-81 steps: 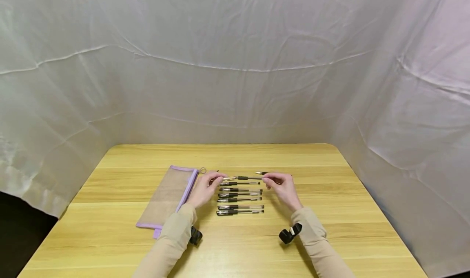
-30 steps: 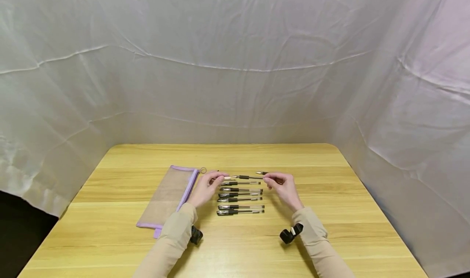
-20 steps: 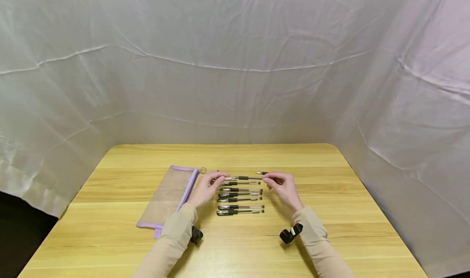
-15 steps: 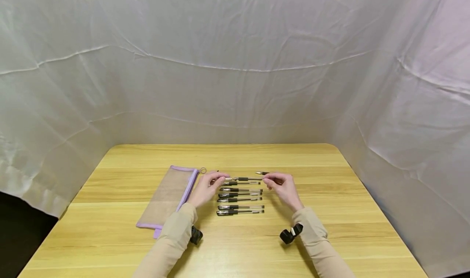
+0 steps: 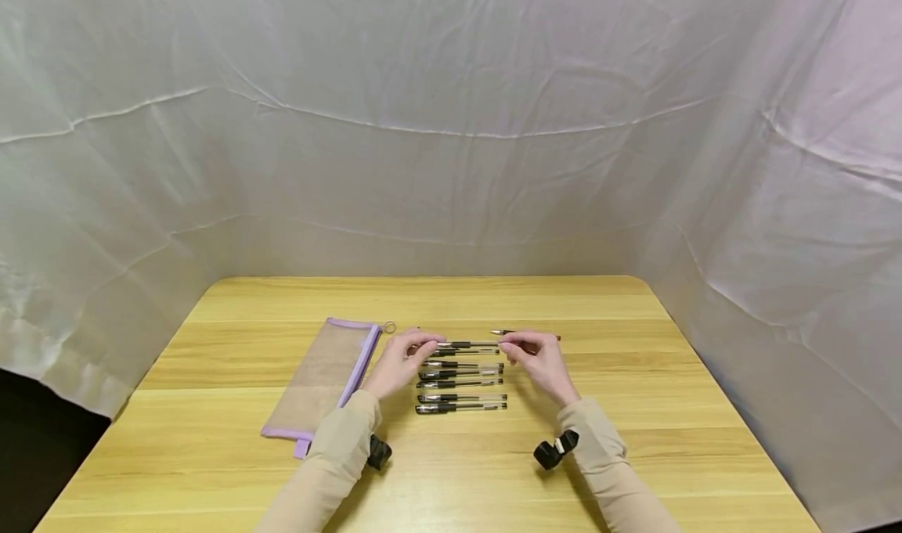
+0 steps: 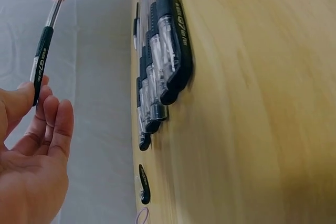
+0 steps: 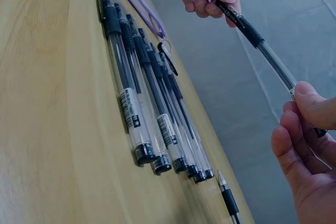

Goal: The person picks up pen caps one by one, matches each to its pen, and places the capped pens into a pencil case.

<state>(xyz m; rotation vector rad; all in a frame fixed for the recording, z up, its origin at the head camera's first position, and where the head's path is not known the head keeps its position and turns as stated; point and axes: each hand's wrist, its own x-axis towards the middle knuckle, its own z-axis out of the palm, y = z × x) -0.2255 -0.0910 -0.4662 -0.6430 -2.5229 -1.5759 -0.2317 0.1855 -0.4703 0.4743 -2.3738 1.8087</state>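
Observation:
A black gel pen (image 5: 465, 344) with a clear barrel is held level above the table between both hands. My left hand (image 5: 396, 367) pinches its capped end between thumb and fingertips. At the opposite end, my right hand (image 5: 544, 365) pinches the barrel tail. The left wrist view shows the cap's clip along the black grip of the held pen (image 6: 43, 56). Below it lies a column of several capped gel pens (image 7: 126, 69), side by side. An uncapped pen (image 7: 229, 199) lies beyond the column, partly behind my right hand in the head view. A loose black cap (image 6: 144, 184) rests near the far edge.
A mesh zip pouch (image 5: 317, 380) with purple trim lies flat left of the pens, partly under my left forearm. Its zip ring (image 5: 389, 327) points toward the pens. The wooden table (image 5: 669, 439) is enclosed by pale curtains (image 5: 451, 189) behind and on both sides.
Earlier the pen's bare tip showed apart from the cap in my left hand. The cap now sits on the pen, and the hands have drawn slightly closer together.

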